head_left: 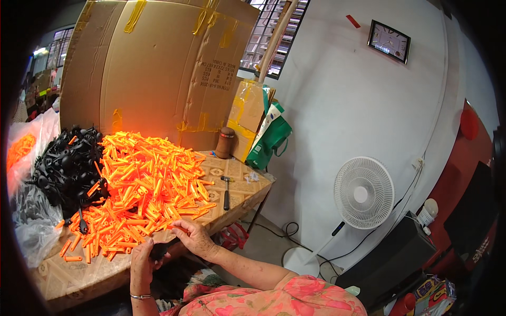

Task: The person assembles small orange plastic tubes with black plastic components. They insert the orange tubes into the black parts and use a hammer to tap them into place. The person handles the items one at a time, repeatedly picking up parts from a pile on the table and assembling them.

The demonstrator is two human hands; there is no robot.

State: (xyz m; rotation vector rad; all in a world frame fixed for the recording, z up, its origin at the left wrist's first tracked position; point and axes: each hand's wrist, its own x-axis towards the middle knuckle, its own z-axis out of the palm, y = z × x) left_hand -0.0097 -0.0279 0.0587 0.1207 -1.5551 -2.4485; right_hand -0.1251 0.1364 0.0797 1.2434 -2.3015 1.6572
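My left hand point(142, 266), with a bracelet at the wrist, is closed round a dark plastic piece point(158, 251) at the table's near edge. Its shape is partly hidden by the fingers, but its colour matches the black pieces on the table. Just to the right and a little farther off, my right hand point(197, 241) pinches an orange plastic handle point(181, 228). Both hands are beside a large heap of orange plastic handles point(150, 179). Left of that heap is a pile of black plastic spoons and forks point(66, 171); a single black spoon point(83, 224) lies among the nearer handles.
A hammer point(226, 194) lies on the patterned table point(250, 185) right of the heap. Behind stand a brown wooden block point(225, 143), a big cardboard box point(147, 68) and a green bag point(271, 142). Clear plastic bags point(34, 226) sit left; a white fan point(363, 194) stands right.
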